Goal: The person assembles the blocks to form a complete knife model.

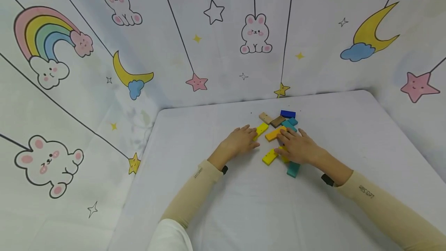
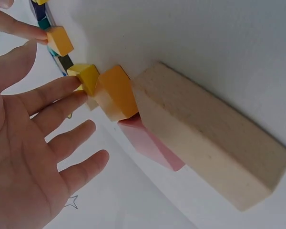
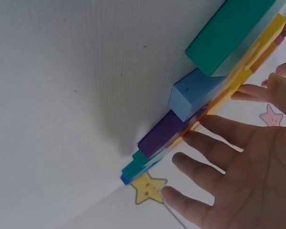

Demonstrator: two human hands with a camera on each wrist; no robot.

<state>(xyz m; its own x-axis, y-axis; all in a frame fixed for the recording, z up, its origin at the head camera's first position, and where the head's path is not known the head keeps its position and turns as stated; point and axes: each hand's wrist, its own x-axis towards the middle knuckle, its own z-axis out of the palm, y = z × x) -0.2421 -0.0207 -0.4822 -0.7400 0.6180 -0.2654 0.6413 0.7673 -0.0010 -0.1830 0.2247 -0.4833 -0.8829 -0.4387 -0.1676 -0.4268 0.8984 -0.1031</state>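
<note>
Yellow block (image 1: 263, 129) at left grip (image 1: 240, 140), orange block (image 1: 273, 134) against right grip (image 1: 299, 147); both spread apart, clamping nothing; might scatter neighbouring blocks (image 1: 278, 121) if brushed carelessly.

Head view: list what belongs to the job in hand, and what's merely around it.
Likely the job: left hand, right hand, yellow blocks, orange block, teal blocks, blue block, brown block, tan block.

Merely around: tabletop, wall pictures, sleeves.

Oblong blocks (image 1: 273, 134), variously coloured, lie in a loose cluster.
</note>
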